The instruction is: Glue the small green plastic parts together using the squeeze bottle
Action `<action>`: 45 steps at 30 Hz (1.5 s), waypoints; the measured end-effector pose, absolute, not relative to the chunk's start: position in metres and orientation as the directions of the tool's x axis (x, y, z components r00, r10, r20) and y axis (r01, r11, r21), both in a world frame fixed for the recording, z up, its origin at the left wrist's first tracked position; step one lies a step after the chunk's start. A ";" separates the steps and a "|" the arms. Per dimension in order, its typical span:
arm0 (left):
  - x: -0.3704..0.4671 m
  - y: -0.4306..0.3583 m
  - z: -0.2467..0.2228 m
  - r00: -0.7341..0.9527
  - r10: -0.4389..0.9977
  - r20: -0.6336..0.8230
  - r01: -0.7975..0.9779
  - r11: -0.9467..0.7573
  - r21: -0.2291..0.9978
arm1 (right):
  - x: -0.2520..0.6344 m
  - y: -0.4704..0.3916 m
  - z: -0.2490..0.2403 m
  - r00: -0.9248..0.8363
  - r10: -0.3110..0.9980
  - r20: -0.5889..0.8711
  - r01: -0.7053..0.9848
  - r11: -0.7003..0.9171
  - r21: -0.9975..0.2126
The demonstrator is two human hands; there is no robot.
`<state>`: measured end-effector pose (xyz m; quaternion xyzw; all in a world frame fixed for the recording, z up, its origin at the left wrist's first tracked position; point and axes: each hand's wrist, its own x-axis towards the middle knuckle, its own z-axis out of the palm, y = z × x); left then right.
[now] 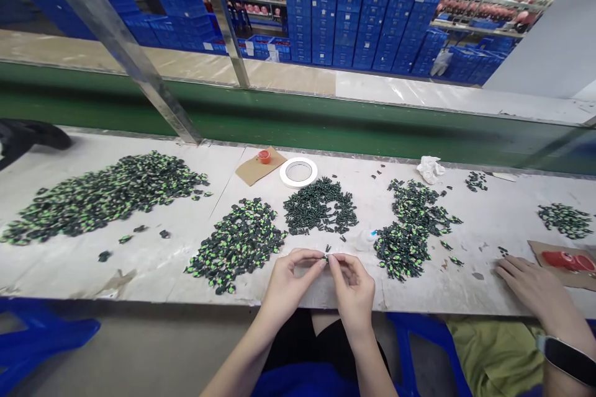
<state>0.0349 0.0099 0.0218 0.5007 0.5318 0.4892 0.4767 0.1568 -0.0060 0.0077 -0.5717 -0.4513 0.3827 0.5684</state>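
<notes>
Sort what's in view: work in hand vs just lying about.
Likely in use:
small dark piece, pinched between left hand and right hand
dark pieces piled ahead
black-and-green pieces piled nearby
possibly the blue-tipped bottle

Apparently lying about:
white tape roll
crumpled white tissue
red tub on cardboard

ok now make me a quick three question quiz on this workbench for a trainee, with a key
1. True or false: the left hand and the right hand meet at a small part.

2. Multiple choice: what colour is the container on the cardboard beside the white tape roll?
A) blue
B) red
C) yellow

3. Fill the gap: in the picture, the crumpled white piece lies to the ____ of the white tape roll.

Key: 1. True; 2. B; 3. right
</notes>
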 end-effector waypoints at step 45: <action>0.039 -0.002 0.039 0.138 0.983 0.124 0.332 -0.164 0.929 | 0.192 -0.008 0.026 0.005 0.969 0.246 0.294 0.234 -0.927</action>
